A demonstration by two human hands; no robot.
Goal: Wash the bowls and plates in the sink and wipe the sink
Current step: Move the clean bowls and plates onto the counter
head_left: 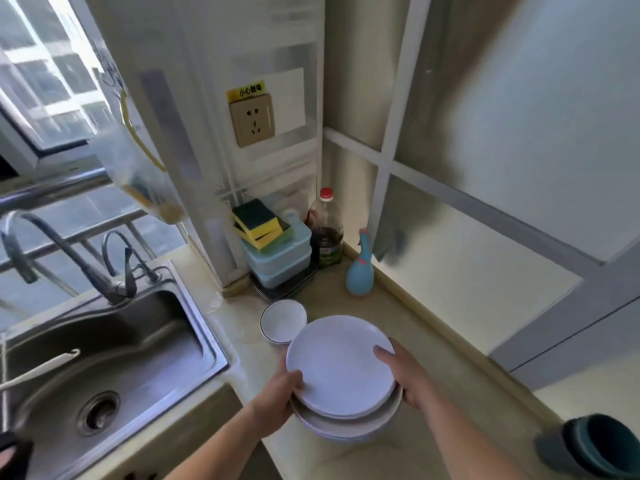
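While both hands grip a stack of white plates [341,367] over the worktop [398,306], the left hand [277,393] curls its fingers [294,377] round the stack's near-left rim and the right hand [405,372] lays its thumb on the top plate's right rim. Just beyond the fingers sit stacked white bowls [283,320]. Left of the left hand lies the steel sink [104,358], with a white handle [38,368] in it.

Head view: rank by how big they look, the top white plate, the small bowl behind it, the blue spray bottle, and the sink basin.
1. Sink basin
2. Top white plate
3. Small bowl and blue spray bottle: look alike in extent, and the bottle stands farther off, so unranked.
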